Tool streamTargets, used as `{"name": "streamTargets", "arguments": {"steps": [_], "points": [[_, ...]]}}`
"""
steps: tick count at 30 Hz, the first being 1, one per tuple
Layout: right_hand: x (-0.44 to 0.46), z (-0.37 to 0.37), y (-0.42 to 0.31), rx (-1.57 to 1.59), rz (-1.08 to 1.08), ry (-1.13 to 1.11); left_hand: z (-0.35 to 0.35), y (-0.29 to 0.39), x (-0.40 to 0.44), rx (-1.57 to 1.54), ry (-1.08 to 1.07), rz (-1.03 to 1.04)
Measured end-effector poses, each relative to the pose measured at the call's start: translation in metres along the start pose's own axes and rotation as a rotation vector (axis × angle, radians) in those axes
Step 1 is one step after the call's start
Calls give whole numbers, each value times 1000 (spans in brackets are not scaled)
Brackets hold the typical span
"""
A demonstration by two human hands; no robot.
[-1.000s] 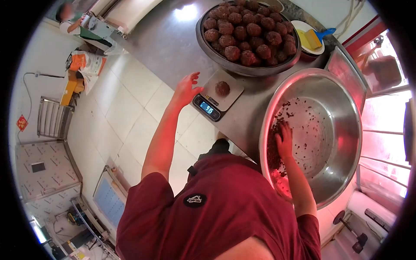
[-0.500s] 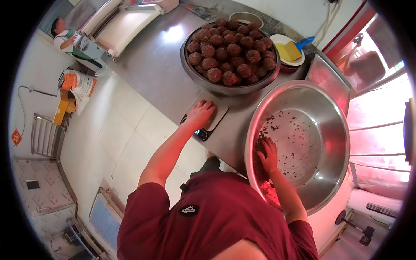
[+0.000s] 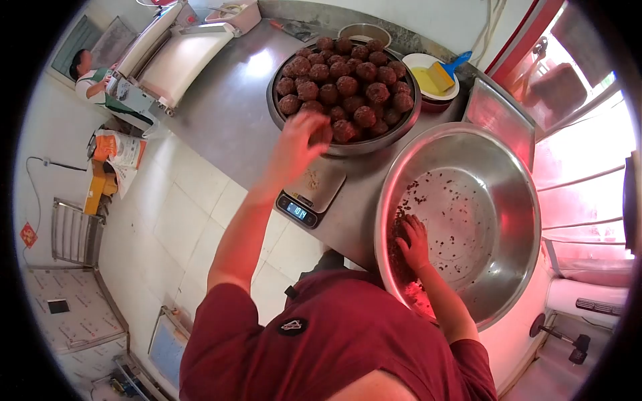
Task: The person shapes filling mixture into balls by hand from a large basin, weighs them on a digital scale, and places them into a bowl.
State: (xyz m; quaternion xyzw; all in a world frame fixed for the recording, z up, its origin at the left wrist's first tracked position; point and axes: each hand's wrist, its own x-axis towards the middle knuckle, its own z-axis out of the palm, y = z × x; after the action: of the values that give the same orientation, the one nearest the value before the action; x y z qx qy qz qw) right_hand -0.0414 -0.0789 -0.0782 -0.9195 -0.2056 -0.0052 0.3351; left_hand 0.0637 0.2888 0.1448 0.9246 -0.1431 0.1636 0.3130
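My left hand [image 3: 305,137] is at the near rim of a metal bowl [image 3: 348,148] heaped with dark brown balls [image 3: 347,85]. Motion blurs its curled fingers, so whether a ball is in them does not show. Just below it on the counter lies a digital scale [image 3: 323,189]; its display is lit and a few crumbs are on the plate. Inside a large steel basin [image 3: 518,220], my right hand [image 3: 412,242] rests with fingers stretched out on dark crumbly mixture [image 3: 399,264] along the left wall. Scattered crumbs dot the basin's bottom.
A blue-handled brush [image 3: 443,75] lies across a white bowl [image 3: 424,61] of yellow liquid. Behind the balls stands another metal bowl [image 3: 365,31]. At far left, a person [image 3: 100,83] stands beside a machine with a pale belt [image 3: 184,57] on the steel counter [image 3: 227,110].
My left hand has moved from the scale's plate up to the rim of the bowl of balls, uncovering the plate and display. My right hand stays in the basin.
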Motion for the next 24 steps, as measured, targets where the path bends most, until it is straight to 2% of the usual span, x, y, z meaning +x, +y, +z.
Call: {"name": "streamTargets", "arguments": {"steps": [3,6,8,9,11,12,14,16,18,21,23,24], "points": [[-3,-2,-3,7,1,-13,10,-27,58,100,-47,56],[-4,-1,-1,11,18,-31,31,-49,87,251,-216,-43],[1,-9,-4,30,33,-52,33,-31,88,332,-208,-4],[4,-19,-3,108,89,-53,40,-28,84,328,-39,164],[5,-37,-4,274,195,-53,44,14,70,-12,-61,145],[7,-44,7,237,192,22,47,34,63,-178,-61,128],[6,-68,43,158,174,167,87,58,42,-667,-93,-25],[0,-90,91,-8,325,224,120,89,18,-952,-187,-231],[-5,-98,146,85,388,485,148,108,-1,-1153,-286,-317],[4,-116,170,-264,632,554,184,112,-21,-1480,-375,-476],[44,-91,174,-23,688,601,185,110,-16,-1531,-392,-495],[78,-72,150,-44,622,619,183,109,-15,-1557,-401,-511]]}}
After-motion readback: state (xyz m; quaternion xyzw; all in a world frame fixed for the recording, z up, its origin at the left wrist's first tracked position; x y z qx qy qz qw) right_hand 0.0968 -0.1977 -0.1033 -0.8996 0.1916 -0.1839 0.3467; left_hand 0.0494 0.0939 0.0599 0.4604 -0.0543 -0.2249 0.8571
